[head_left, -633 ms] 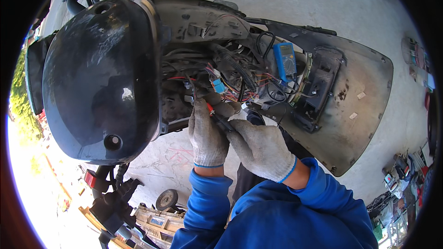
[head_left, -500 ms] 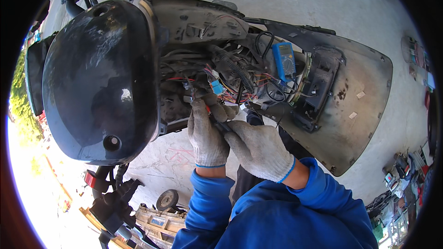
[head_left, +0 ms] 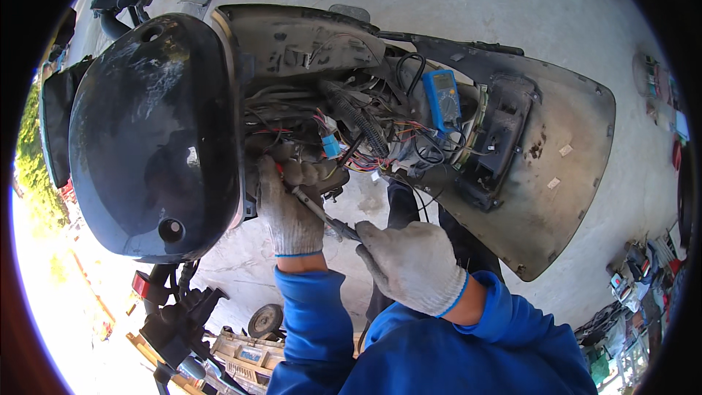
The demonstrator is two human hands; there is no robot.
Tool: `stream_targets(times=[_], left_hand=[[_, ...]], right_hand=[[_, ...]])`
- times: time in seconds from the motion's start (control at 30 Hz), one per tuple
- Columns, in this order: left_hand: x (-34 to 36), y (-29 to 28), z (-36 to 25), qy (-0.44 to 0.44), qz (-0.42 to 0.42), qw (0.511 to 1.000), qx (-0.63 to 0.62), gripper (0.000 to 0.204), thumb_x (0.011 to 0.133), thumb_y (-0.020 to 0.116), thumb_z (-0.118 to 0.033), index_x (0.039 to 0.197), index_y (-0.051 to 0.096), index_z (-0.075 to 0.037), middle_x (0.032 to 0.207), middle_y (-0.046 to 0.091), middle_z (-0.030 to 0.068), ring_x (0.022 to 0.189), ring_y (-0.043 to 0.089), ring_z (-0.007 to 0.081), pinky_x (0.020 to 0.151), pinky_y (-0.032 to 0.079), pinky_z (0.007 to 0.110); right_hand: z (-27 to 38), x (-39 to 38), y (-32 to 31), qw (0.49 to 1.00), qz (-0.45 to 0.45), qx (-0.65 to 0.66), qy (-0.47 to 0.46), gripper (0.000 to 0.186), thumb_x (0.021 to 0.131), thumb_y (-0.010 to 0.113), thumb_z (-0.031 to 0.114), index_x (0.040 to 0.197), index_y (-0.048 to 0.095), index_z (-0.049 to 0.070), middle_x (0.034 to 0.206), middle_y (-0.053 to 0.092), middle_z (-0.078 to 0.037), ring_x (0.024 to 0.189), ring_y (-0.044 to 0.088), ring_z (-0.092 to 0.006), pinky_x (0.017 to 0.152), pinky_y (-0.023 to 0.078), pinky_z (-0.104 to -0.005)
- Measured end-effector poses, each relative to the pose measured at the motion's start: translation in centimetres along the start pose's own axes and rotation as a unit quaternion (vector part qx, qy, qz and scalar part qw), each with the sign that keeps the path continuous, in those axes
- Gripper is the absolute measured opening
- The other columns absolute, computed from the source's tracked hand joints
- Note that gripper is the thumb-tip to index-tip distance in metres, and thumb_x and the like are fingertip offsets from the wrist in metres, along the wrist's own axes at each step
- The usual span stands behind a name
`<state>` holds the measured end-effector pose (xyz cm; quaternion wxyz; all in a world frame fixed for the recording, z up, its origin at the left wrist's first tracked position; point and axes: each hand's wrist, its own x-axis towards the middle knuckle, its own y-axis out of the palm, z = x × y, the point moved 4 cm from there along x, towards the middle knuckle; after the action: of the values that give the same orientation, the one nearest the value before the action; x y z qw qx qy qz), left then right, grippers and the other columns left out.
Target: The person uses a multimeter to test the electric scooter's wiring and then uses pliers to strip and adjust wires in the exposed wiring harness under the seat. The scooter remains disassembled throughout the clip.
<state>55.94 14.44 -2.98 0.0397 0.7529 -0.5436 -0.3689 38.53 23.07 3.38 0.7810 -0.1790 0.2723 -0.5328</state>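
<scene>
My left hand [head_left: 287, 208], in a whitish knit glove, reaches into the wiring opening of a scooter with its fingers curled closed. A small red piece [head_left: 278, 168] shows at its fingertips; the rest of what they hold is hidden. My right hand [head_left: 415, 265], gloved too, is closed on the dark end of a slim grey rod-like piece [head_left: 316, 208], whose far end meets the left palm. I cannot tell its exact kind. A light-blue connector [head_left: 331, 146] sits among coloured wires [head_left: 365, 162] just beyond my left hand.
A blue multimeter [head_left: 442, 101] leans beside the wiring. On the left is the black rounded scooter cover [head_left: 146, 139]; on the right, a grey body panel [head_left: 578, 124]. A handlebar end [head_left: 172, 333], a small wheel [head_left: 265, 320] and a wooden crate [head_left: 245, 357] lie at lower left.
My left hand has moved left, deeper toward the cover. My right hand has drawn slightly down and away from it, and the grey piece now shows between them.
</scene>
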Motion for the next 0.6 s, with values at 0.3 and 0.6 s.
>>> stream_targets(times=[0.3, 0.6], left_hand=[[-2.3, 0.8, 2.1, -0.069, -0.042, 0.997, -0.011, 0.038, 0.111, 0.052, -0.036, 0.122, 0.063, -0.001, 0.091, 0.060, 0.0069, 0.087, 0.056, 0.0226, 0.090, 0.052, 0.046], [-3.5, 1.5, 3.2, -0.109, 0.063, 0.982, -0.144, 0.042, 0.112, 0.051, -0.037, 0.140, 0.055, -0.006, 0.103, 0.059, 0.0090, 0.105, 0.058, 0.0287, 0.101, 0.051, 0.049]], right_hand=[[-4.1, 0.4, -1.7, 0.959, -0.174, 0.221, 0.042, 0.019, 0.090, 0.071, 0.004, 0.108, 0.067, 0.000, 0.094, 0.070, -0.021, 0.073, 0.072, -0.0365, 0.064, 0.056, -0.0433], [-3.3, -0.5, 1.8, 0.960, -0.029, 0.252, 0.116, 0.031, 0.086, 0.083, 0.020, 0.107, 0.068, 0.004, 0.091, 0.075, -0.015, 0.080, 0.076, -0.0323, 0.068, 0.060, -0.0407]])
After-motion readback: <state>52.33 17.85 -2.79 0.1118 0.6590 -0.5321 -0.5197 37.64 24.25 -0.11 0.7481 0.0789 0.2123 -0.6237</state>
